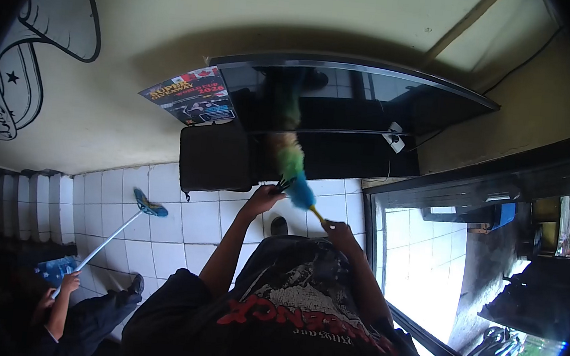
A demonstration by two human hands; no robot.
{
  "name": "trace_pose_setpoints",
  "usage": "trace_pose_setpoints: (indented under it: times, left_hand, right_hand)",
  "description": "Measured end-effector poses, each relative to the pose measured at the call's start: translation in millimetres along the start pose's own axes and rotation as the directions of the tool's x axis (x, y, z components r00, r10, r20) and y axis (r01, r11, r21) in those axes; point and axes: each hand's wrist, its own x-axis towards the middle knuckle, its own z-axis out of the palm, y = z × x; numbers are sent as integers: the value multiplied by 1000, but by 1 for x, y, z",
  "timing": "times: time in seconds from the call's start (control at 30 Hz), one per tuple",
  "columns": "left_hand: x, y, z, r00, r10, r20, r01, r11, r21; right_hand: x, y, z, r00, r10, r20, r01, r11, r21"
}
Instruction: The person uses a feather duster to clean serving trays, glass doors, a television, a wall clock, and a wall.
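My right hand (339, 234) is closed around the yellow handle of a fluffy feather duster (301, 192). The duster's blue, green and tan head points up and away, reaching over the black shelf (341, 152) under the television. My left hand (266, 198) is closed beside the blue part of the head, on a small dark thing with prong-like ends that I cannot make out. Above the shelf, the television (374, 91) shows a reflection of the duster on its dark screen.
A poster (194, 95) and a black bag (213, 158) are left of the screen. White power strip (393, 139) with a cable lies on the right. Another person (64, 294) holds a mop (150, 205) on the tiles. A glass door (420, 258) stands right.
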Motion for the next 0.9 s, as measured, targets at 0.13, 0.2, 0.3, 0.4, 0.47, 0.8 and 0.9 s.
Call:
trace_pose_setpoints:
  times: [0.13, 0.2, 0.3, 0.4, 0.47, 0.8, 0.9]
  left_hand:
    - [30, 9, 4, 978, 169, -124, -176, 983, -45]
    - [58, -1, 13, 405, 871, -278, -388, 439, 810]
    - [72, 16, 28, 876, 389, -285, -300, 903, 308]
    - [95, 39, 42, 957, 231, -173, -156, 919, 363]
    - [114, 35, 59, 723, 596, -350, -181, 652, 736]
    - [184, 10, 47, 751, 601, -275, -212, 613, 761]
    - [188, 3, 32, 763, 581, -283, -143, 579, 803]
  right_hand:
    - [-54, 41, -26, 979, 99, 176, -107, 994, 34]
    - [-94, 60, -54, 999, -16, 41, 12, 995, 101]
    - [-136, 32, -103, 779, 615, 123, -624, 780, 50]
    - [-162, 40, -109, 774, 633, -24, -627, 771, 111]
    - [-171, 50, -106, 772, 627, -102, -611, 777, 148]
    - [-78, 30, -61, 755, 622, -209, -526, 764, 375]
    - [-71, 36, -48, 788, 560, -257, -455, 810, 369]
